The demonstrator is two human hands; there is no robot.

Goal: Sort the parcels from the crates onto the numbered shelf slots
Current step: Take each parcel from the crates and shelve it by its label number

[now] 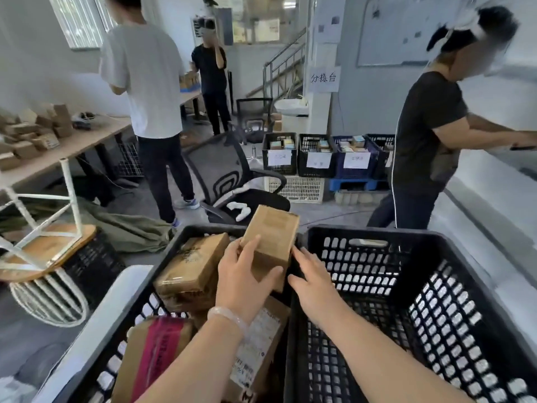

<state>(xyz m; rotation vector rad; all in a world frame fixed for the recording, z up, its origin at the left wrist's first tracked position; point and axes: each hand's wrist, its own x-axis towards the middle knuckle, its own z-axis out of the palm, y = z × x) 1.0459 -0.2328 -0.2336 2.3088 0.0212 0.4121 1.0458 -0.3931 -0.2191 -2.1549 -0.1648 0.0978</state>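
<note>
Two black slatted crates stand side by side below me. The left crate [177, 245] holds several brown cardboard parcels, among them a flat taped one [193, 261] and one with a pink label [157, 353]. My left hand [242, 282] grips a small brown parcel [273, 237] lifted above the left crate's right edge. My right hand [312, 279] lies with straight fingers against that parcel's right side, over the wall between the crates. Nothing shows inside the right crate [430, 286]. No numbered shelf slots are in view.
A black mesh office chair [226, 181] stands just beyond the crates. Three people stand around: two at the far left table [72, 144] stacked with small boxes, one at the right. Labelled black and blue crates [328, 158] line the far wall. An overturned white stool [43, 242] lies left.
</note>
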